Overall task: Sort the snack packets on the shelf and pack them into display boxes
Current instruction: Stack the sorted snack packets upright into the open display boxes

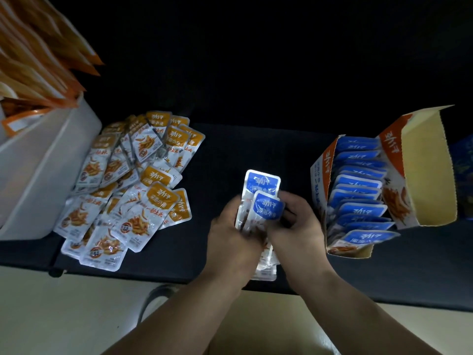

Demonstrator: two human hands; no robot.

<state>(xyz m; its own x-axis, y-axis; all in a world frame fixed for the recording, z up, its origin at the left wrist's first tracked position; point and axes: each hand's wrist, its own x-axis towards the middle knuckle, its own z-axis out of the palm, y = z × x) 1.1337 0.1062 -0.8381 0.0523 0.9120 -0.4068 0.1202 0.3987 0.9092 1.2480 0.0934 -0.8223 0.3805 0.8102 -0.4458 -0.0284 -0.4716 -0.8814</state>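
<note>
My left hand [231, 234] and my right hand [298, 226] together grip a small stack of blue-topped snack packets [263, 187] over the dark shelf [220, 155]. The packets stand upright between my palms, and their lower ends poke out below my hands. To the right stands an open orange-and-white display box [320, 175], filled with a row of several blue-topped packets [358, 198]; its lid flap [425, 162] is folded back. A loose pile of orange-topped packets [133, 190] lies on the shelf to the left.
A white plastic bin [43, 170] stands at the far left, with orange packages [43, 60] sticking out above it. The shelf's front edge [153, 272] runs just below the pile. A blue package [463, 170] shows at the right border behind the box.
</note>
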